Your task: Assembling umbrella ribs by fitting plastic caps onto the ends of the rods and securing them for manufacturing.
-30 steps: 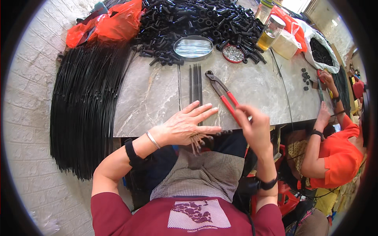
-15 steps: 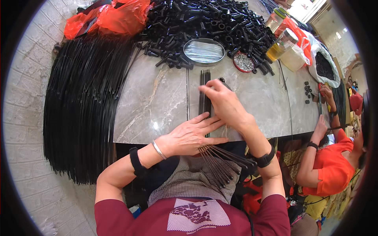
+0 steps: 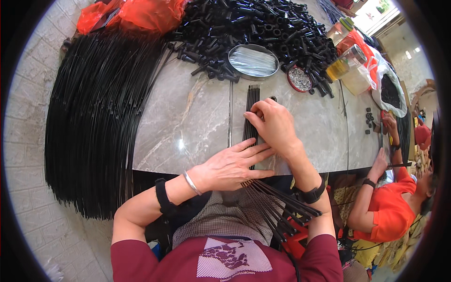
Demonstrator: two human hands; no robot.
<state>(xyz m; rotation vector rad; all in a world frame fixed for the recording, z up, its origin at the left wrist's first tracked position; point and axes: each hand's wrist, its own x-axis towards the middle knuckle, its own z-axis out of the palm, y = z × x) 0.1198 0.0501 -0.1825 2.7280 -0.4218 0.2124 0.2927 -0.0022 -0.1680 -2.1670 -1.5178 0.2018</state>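
Note:
A row of thin black rods (image 3: 252, 96) lies side by side on the grey marble-look table, their thin ends pointing away from me. My left hand (image 3: 232, 165) rests flat across them at the near edge, fingers stretched and spread. Below it the rods' near ends (image 3: 277, 202) fan out over my lap. Just above, my right hand (image 3: 275, 124) is bent over the row with thumb and forefinger pinched together at the rods. What the pinch holds is too small to make out. Behind my right knuckles a small black round part (image 3: 273, 98) shows, mostly hidden.
Beyond the rods stand an oval tin (image 3: 253, 75) of fine pale needle-like pieces and a red-rimmed dish (image 3: 299, 88) of small silvery bits. A heap of black tubes (image 3: 263, 28) fills the far side. Long black rods (image 3: 89, 127) hang at left. A co-worker (image 3: 385, 202) works at right.
The right hand has drawn in slightly, its fingers now curled into a pinch over the rods. The left hand stays pressed on the row. The whole view has shifted a little.

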